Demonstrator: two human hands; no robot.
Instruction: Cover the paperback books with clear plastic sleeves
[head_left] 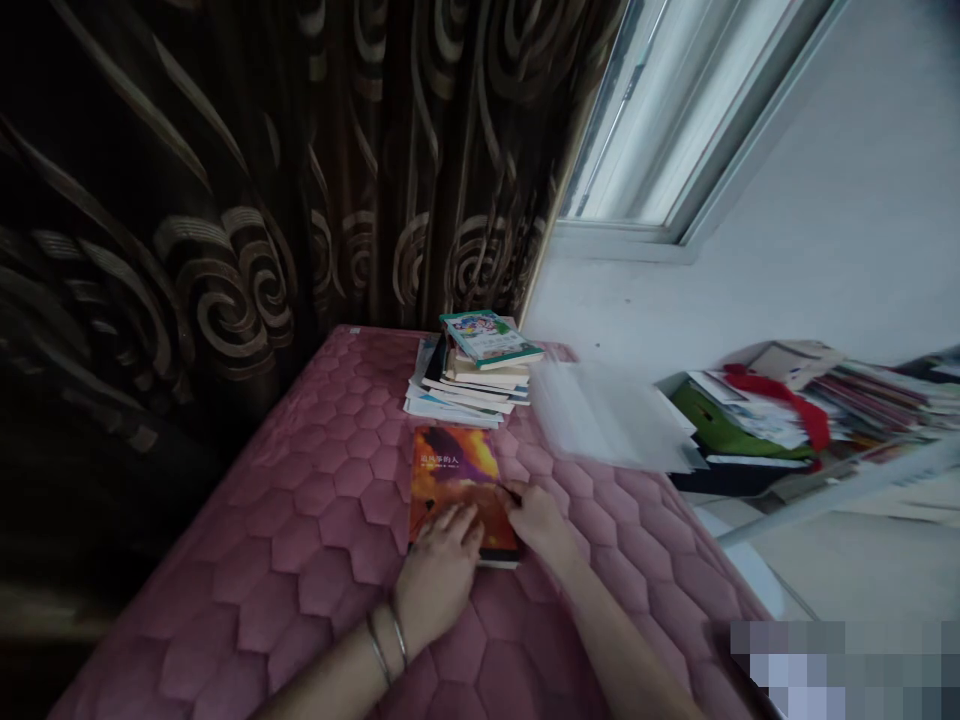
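An orange-and-red book (452, 472) lies flat on a pink quilted mattress (315, 540). My left hand (439, 570), with bracelets on its wrist, rests flat on the book's lower part, fingers stretched out. My right hand (536, 520) grips the book's right edge, fingers curled around it. Just beyond the book stands a stack of books (469, 375) with a colourful one on top.
A dark patterned curtain (225, 220) hangs behind and left of the mattress. Clear plastic sheets (607, 415) lie at the mattress's right edge. Piles of books, a green folder and a red strap (780, 410) crowd a surface to the right, below a window (675, 110).
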